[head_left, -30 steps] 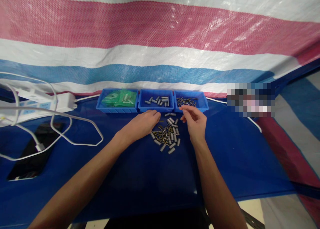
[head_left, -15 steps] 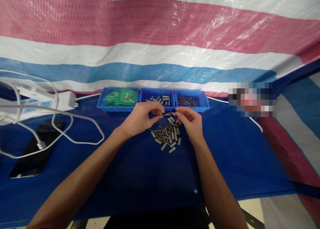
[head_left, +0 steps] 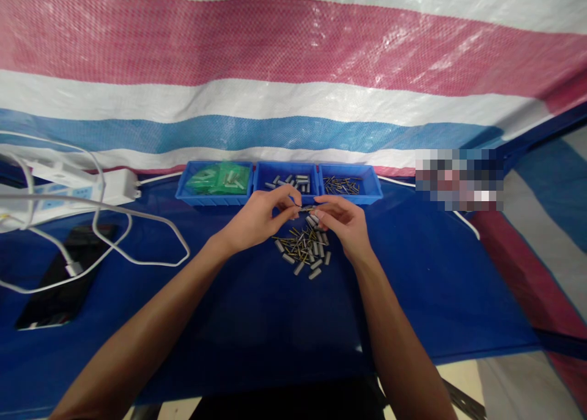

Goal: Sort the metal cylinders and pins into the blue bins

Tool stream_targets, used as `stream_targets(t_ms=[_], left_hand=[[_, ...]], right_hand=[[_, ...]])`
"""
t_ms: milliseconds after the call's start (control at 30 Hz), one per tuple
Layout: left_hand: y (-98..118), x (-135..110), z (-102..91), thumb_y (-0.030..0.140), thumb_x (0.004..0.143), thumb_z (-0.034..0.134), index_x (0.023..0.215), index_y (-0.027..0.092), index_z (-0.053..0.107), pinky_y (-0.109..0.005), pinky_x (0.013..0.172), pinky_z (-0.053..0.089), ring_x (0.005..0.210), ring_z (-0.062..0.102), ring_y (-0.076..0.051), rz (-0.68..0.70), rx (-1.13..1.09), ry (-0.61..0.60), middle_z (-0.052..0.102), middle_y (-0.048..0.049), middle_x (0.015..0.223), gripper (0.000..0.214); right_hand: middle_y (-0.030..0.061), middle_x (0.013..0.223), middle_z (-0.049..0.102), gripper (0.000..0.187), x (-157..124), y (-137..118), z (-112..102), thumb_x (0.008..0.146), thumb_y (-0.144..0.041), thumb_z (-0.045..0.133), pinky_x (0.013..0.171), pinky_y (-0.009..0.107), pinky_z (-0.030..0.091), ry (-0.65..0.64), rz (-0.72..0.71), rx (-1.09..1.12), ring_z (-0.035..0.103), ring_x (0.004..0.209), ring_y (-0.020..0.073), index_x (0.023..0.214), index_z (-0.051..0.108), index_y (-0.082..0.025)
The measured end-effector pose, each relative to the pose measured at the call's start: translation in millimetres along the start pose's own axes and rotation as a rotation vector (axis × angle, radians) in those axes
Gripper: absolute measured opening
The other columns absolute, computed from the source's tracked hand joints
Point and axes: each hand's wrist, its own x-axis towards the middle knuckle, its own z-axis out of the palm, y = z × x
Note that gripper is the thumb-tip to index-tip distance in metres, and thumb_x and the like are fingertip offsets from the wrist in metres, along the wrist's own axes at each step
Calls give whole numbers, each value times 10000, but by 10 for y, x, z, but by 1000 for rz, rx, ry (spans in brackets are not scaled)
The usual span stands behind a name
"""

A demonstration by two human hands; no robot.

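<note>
My left hand (head_left: 261,218) and my right hand (head_left: 342,221) meet above a loose pile of small grey sleeves and thin brass pins (head_left: 302,249) on the blue table cover (head_left: 257,310). Both hands are pinched on one small slender part (head_left: 306,208) held between their fingertips. Whether it is a pin, a sleeve or both is too small to tell. Just behind the hands stand three blue bins: a left bin with green bags (head_left: 214,180), a middle bin with grey sleeves (head_left: 287,183) and a right bin with brass pins (head_left: 349,184).
A white power strip (head_left: 68,187) with looping white cables (head_left: 137,236) lies at the left. A dark phone (head_left: 55,285) rests below it. A striped tarp (head_left: 293,71) hangs behind the bins. The table's front edge runs along the bottom.
My hands left the pile and rose, coming together fingertip to fingertip on a small part. In the last half second they closed in a little more.
</note>
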Motion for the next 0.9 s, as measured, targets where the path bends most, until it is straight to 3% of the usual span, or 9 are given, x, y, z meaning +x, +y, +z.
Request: stream_targets(t_ms=[367, 533, 733, 900], left_hand=[[16, -5, 28, 252, 1004, 643, 1008, 205, 569, -234, 767, 560, 808, 757, -137, -3, -42, 13, 727, 17, 863, 88], [3, 6, 5, 294, 1002, 661, 1044, 204, 591, -235, 715, 529, 765, 722, -141, -44, 64, 15, 724, 22, 832, 122], [-83, -2, -42, 197, 970, 680, 984, 177, 733, -278, 787, 523, 823, 694, -173, 25, 295, -258, 733, -36, 917, 59], [-103, -16, -7, 156, 953, 697, 1057, 187, 778, -286, 855, 537, 938, 716, -203, 11, 352, -367, 747, -72, 1030, 135]], right_hand=[[17, 773, 795, 210, -14, 17, 20, 790, -396, 884, 561, 266, 508, -5, 28, -62, 649, 601, 133, 930, 850, -244], [18, 767, 795, 205, -1, 5, 3, 775, -383, 887, 565, 271, 534, 48, 16, -74, 662, 607, 140, 911, 848, -235], [37, 889, 813, 225, 60, 6, -79, 801, -360, 852, 557, 282, 556, 435, -178, -170, 655, 611, 135, 980, 825, -226], [66, 1092, 819, 285, 74, 44, -125, 840, -351, 805, 533, 279, 550, 456, -174, -198, 673, 626, 132, 1103, 792, -241]])
